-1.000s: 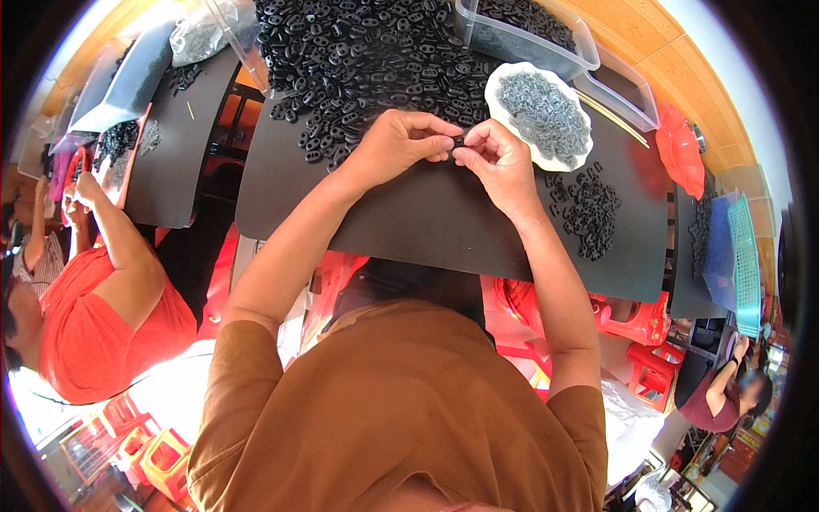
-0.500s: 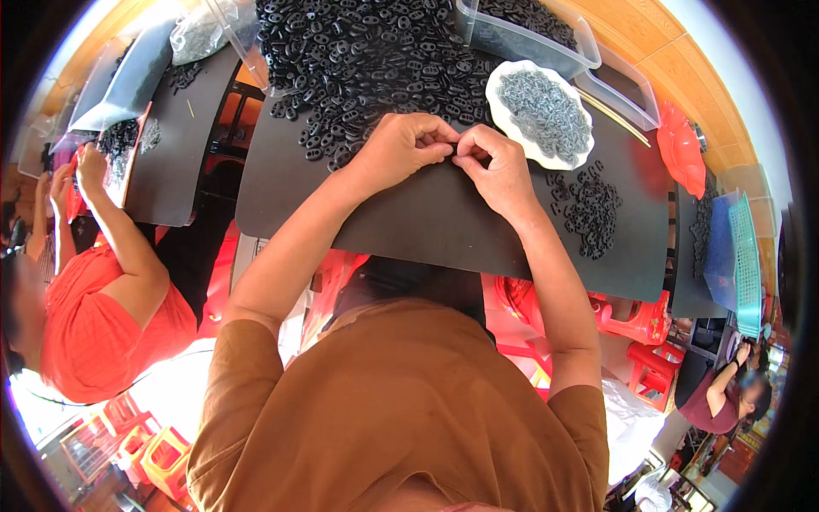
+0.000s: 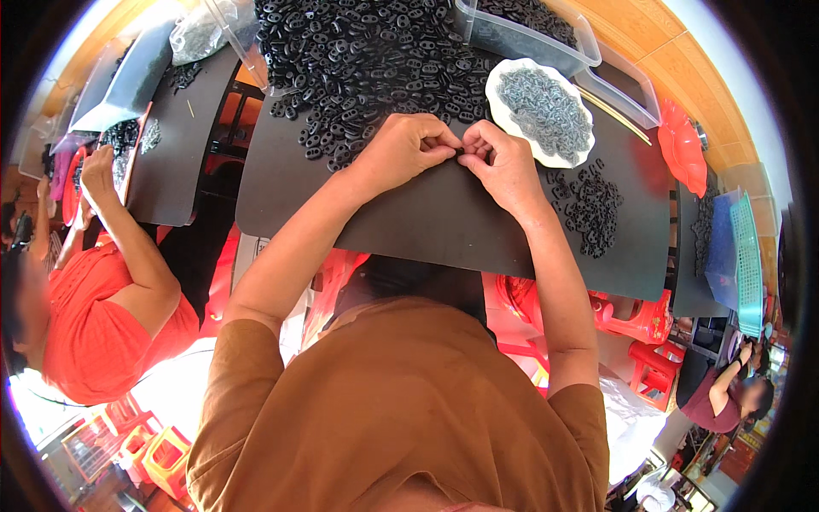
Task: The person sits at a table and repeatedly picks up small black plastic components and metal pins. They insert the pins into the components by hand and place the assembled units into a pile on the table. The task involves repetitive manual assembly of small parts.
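My left hand and my right hand meet above the dark table, fingertips almost touching. Pinched in the left fingers is a small black piece, mostly covered by them. The right thumb and index finger are bent close around its other side; whether they grip anything is hidden. Just beyond lies a wide heap of black oval plastic pieces with two holes. Right of my right hand, a white scalloped dish holds many tiny grey, shiny parts. A smaller pile of black pieces lies nearer, on the right.
A clear plastic bin of black parts stands at the back, with thin sticks beside it. A red dish sits at the right edge. At the left table a person in red works; red stools stand below.
The right fingers have shifted slightly right and opened a little from the left ones, showing more of the black piece. At the left table, the other person's hands have moved.
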{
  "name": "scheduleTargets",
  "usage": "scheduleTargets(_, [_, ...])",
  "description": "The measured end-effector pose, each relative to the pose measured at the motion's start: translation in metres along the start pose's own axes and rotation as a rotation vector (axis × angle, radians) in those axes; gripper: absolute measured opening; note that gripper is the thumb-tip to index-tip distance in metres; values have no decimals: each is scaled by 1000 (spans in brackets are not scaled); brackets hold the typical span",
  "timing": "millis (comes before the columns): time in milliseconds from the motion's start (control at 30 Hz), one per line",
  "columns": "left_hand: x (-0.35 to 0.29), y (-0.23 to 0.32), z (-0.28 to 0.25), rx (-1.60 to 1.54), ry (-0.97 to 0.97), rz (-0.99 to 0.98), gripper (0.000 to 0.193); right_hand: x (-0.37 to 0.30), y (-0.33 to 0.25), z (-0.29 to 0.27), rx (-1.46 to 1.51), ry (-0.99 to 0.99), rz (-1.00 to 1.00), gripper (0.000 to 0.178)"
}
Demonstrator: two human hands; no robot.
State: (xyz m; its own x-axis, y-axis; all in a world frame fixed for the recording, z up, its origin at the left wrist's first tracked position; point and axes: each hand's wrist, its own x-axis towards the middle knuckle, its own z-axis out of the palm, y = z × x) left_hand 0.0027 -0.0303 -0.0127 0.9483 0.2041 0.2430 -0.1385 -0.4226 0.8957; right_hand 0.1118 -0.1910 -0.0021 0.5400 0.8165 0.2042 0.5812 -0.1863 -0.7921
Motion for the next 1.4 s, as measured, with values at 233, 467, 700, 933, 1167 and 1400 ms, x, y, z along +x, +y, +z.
scheduleTargets(233, [0,-2,1,-65,-10,-69,15,-1,-3,-1,4,-7,16,22])
scheduleTargets(467, [0,3,0,-82,-8,-159,14,-1,-3,0,13,9,20,21])
scheduleTargets(700, [-1,1,2,-36,8,-97,10,-2,-2,-3,18,-10,41,20])
scheduleTargets(933, [-2,0,3,-44,13,-85,8,-3,-1,-1,-34,0,-18,18])
scheduleTargets(1167, [-3,-1,4,-15,13,-42,6,-5,-4,-7,14,-36,8,14])
scheduleTargets(1400, [-3,0,4,-1,6,26,5,-5,5,-2,24,7,-29,11])
